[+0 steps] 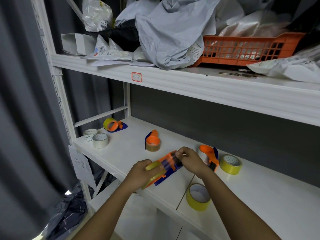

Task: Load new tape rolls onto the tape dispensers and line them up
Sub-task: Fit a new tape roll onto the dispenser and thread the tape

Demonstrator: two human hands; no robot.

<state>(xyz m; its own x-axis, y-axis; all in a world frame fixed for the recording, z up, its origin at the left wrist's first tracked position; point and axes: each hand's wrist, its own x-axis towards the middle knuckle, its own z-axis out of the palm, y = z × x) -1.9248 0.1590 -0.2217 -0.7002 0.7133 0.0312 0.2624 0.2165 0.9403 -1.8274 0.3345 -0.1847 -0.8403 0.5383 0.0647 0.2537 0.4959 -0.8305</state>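
Loading is under way over the shelf's (121,153) front edge: the left hand (140,172) grips a dispenser (166,170) with a yellow roll (152,166) on it, while the right hand (190,161) pinches the tape end at the cutter. Next, I'd judge, that end wants pulling taut through the front. Three more dispensers (152,141) sit scattered behind, not lined up, and a loose yellow roll (198,196) lies near the right wrist.

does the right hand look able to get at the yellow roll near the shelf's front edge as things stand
Probably not straight away: the right hand is pinching the tape on the held dispenser. The yellow roll lies in the open just below that forearm, nothing on or against it, so once freed the way looks clear.
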